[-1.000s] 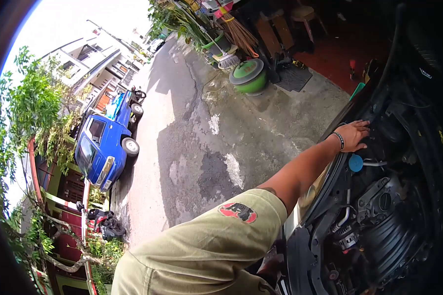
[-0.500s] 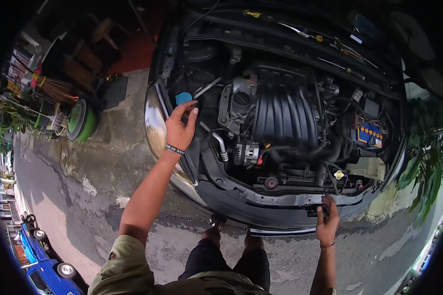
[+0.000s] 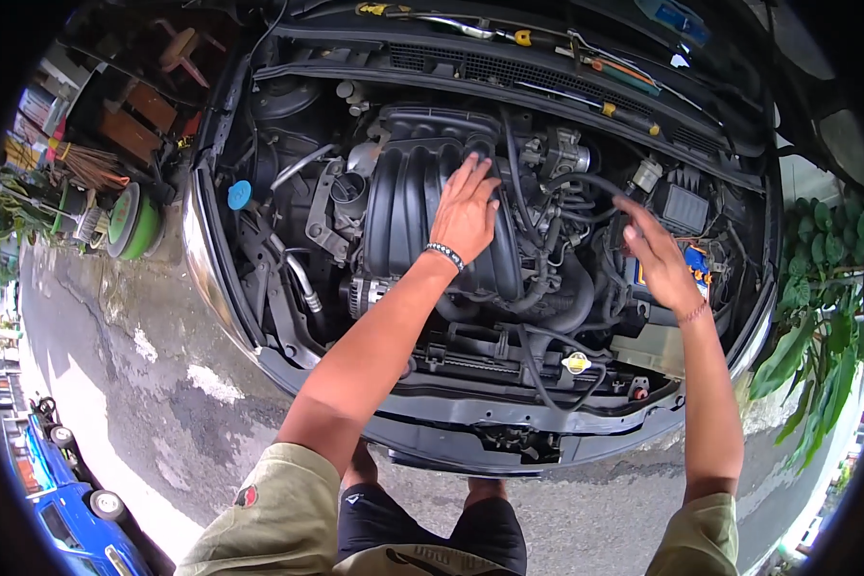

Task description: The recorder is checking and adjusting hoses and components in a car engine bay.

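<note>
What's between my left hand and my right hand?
In the head view, from your left hand toward your right hand: the edge of the ribbed black engine cover, then black hoses.

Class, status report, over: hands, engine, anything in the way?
Left hand open, over black engine cover. Right hand open, by battery. In the way: hands partly hide both.
</note>
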Demonstrator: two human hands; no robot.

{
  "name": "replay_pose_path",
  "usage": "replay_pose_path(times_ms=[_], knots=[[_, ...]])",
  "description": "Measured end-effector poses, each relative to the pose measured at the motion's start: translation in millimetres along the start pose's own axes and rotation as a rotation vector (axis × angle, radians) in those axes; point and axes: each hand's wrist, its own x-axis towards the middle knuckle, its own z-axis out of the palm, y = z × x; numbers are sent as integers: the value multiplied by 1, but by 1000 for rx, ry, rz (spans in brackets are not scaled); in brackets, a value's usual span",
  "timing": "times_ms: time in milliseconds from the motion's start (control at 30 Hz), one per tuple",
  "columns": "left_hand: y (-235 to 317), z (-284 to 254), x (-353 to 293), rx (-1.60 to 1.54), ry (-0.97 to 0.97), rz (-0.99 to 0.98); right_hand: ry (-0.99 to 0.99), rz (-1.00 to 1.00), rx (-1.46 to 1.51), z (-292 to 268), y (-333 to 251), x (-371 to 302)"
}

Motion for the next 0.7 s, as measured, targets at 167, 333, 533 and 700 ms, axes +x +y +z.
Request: replay_pose_path(times_ms=[167,333,533,700], knots=[[-11,50,11,98,88,-160,-97,-212,-241,-11,85,117],[-20,43,5,133,118,-157,-266,-221,-271,2,75,100],[-17,47,8,118,130,-162,-280,-33,-217,20,110,157],[-13,51,13,119,112,-178,-275,-73,-492,68,171,251]])
